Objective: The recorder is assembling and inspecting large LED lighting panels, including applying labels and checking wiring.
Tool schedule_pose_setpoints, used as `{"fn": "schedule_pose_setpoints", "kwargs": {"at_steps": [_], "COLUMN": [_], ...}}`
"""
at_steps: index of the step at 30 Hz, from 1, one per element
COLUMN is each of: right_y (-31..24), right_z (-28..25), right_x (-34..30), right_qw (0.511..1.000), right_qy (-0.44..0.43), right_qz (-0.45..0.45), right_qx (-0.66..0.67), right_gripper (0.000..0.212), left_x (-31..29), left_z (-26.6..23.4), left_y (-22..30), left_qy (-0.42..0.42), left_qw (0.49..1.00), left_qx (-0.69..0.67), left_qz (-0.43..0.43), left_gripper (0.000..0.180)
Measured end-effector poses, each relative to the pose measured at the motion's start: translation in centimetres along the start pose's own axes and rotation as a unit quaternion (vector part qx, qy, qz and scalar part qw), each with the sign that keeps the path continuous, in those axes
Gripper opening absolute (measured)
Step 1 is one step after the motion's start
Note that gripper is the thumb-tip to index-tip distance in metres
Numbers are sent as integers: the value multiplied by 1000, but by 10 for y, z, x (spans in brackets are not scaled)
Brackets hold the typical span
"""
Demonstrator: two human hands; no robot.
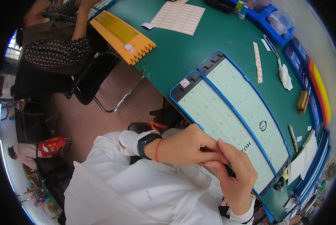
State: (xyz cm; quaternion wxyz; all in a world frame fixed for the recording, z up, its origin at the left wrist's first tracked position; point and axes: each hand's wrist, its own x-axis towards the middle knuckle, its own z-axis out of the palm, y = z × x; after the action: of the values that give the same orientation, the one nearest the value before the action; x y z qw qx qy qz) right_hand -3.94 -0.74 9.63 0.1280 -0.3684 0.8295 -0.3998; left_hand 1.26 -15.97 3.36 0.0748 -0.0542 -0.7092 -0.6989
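Observation:
My left hand (188,147), with a dark watch and a red string at its wrist, is closed, thumb and fingers pinched together. The fingertips of my right hand (238,175) press close against them, also in a pinch. Whatever lies between the fingers is too small or too hidden to name; a thin dark strand may show below them. Both hands are over my lap, at the near edge of an open blue-edged flat case (213,108). Its two pale, finely marked panels have black ends, and a small label sticks to one of them.
On the green table (183,52) lie a label sheet (179,17), a label strip (257,62), thin loops of line (233,42), scissors (272,45), a wooden block (303,102) and a pen (293,138). A yellow-orange board (121,35) overhangs the edge beside a seated person (59,52).

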Motion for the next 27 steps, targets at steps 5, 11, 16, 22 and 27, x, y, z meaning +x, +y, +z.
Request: {"fn": "schedule_pose_setpoints", "kwargs": {"at_steps": [5, 11, 16, 22, 27], "right_y": [5, 1, 12, 20, 21], "right_z": [-1, -6, 31, 65, 66], "right_x": [5, 42, 76, 103, 103], "right_qw": [1000, 999, 974, 959, 955], "right_qy": [-12, 24, -13, -55, -72], "right_qz": [-8, 10, 134, 203, 212], "right_qx": [8, 36, 184, 192, 195], "right_gripper": [25, 12, 6, 11, 12], "left_x": [-1, -15, -13, -20, -22], "left_z": [-31, -68, -85, -82, -83], "left_y": [14, 2, -31, -59, -70], "left_qy": [-102, 83, 223, 249, 252], "left_qw": [975, 989, 888, 865, 865], "left_qx": [-59, 122, 380, 424, 418], "left_qz": [-190, 20, 131, 103, 120], "left_gripper": [18, 13, 25, 53, 53]}}
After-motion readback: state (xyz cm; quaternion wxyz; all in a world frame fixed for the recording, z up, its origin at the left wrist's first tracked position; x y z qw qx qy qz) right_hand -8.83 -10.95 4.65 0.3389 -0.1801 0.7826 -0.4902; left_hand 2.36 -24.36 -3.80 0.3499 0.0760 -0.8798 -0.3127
